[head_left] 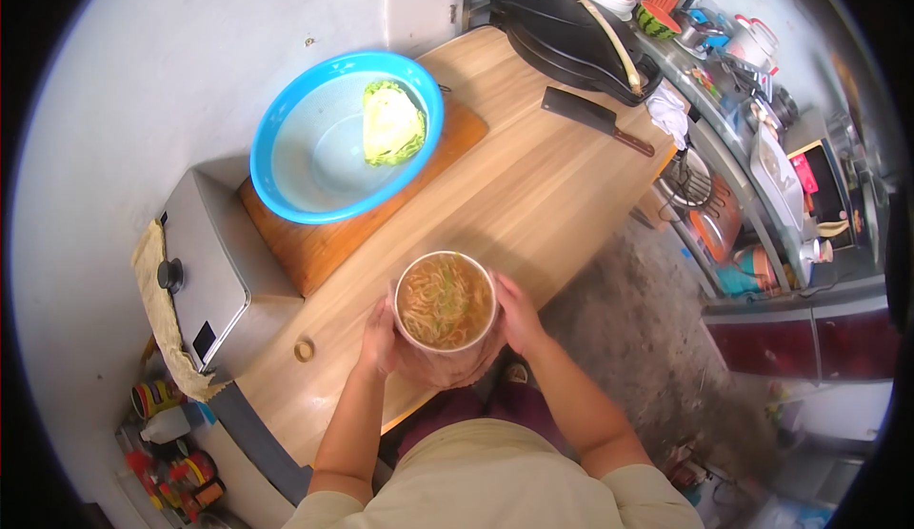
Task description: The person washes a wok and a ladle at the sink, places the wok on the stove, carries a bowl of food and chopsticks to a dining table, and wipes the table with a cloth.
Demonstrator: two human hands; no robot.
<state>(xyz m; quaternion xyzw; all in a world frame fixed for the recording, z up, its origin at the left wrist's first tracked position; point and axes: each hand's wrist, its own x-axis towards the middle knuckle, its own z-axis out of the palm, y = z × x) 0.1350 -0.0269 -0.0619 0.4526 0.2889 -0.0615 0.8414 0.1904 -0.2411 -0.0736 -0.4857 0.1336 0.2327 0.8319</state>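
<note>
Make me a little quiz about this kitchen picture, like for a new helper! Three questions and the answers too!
1. What do the left hand and the right hand hold between them?
A) a teapot
B) a bowl of noodles
C) a loaf of bread

2. True or false: the cleaver lies on the wooden table.

3. Fill in the missing word: the leafy green vegetable lies inside the big blue ____.

Key:
1. B
2. True
3. Basin
</note>
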